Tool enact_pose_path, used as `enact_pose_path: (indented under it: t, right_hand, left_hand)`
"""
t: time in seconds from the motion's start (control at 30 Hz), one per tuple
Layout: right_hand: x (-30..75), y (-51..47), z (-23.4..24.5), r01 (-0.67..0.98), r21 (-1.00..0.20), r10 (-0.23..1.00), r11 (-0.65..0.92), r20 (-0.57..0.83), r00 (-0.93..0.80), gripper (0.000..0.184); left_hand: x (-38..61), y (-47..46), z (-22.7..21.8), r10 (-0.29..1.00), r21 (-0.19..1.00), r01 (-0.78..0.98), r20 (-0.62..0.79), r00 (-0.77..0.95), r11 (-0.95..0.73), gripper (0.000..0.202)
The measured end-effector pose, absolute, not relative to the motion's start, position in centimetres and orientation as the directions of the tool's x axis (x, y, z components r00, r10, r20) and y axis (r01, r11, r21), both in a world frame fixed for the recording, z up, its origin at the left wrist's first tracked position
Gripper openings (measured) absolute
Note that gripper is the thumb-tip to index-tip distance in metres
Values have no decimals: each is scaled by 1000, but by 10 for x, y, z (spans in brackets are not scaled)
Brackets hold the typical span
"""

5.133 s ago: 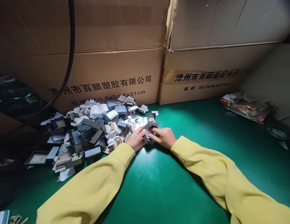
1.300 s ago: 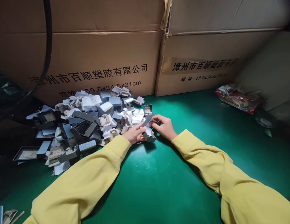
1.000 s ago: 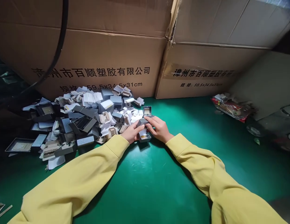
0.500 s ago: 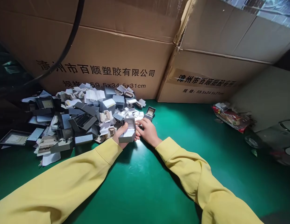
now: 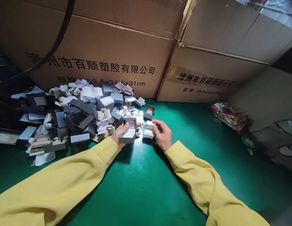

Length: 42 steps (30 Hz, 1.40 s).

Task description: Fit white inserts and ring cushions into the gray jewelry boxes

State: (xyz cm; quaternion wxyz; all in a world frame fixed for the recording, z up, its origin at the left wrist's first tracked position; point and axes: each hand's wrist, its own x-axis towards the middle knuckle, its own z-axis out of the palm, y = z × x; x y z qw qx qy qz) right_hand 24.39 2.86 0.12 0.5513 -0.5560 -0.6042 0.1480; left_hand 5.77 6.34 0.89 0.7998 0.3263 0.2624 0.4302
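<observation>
A small grey jewellery box with its lid raised is gripped in my left hand, the thumb over its inside edge. Pale lining and faint lettering show inside the box. My right hand pinches a folded white card insert between thumb and fingers, a little to the right of the box. Just behind the insert, another small open grey box rests on the table. Left of my hands lies a heap of grey boxes and loose white inserts.
Large cardboard cartons stand along the back of the green table. A red and clear plastic packet lies at the right, near a transparent container. A black cable hangs at upper left.
My right hand has moved right, away from the grey box, and a white card insert now shows in its fingers. My left hand keeps hold of the box. The view has shifted slightly.
</observation>
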Motion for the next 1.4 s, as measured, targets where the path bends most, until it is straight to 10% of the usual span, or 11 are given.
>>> enact_pose_path:
  t: [0.3, 0.7, 1.4]
  right_hand:
    - [237, 33, -4, 411, -868, 918, 278, 366, 151, 22]
    - [241, 27, -1, 750, -461, 770, 475, 630, -100, 48]
    - [243, 39, -2, 684, -560, 831, 467, 543, -124, 37]
  left_hand:
    - [57, 62, 6, 711, 696, -369, -291, 640, 616, 31]
    - [60, 65, 6, 867, 733, -506, -234, 440, 455, 29]
    - [61, 62, 9, 783, 736, -396, -286, 553, 549, 56]
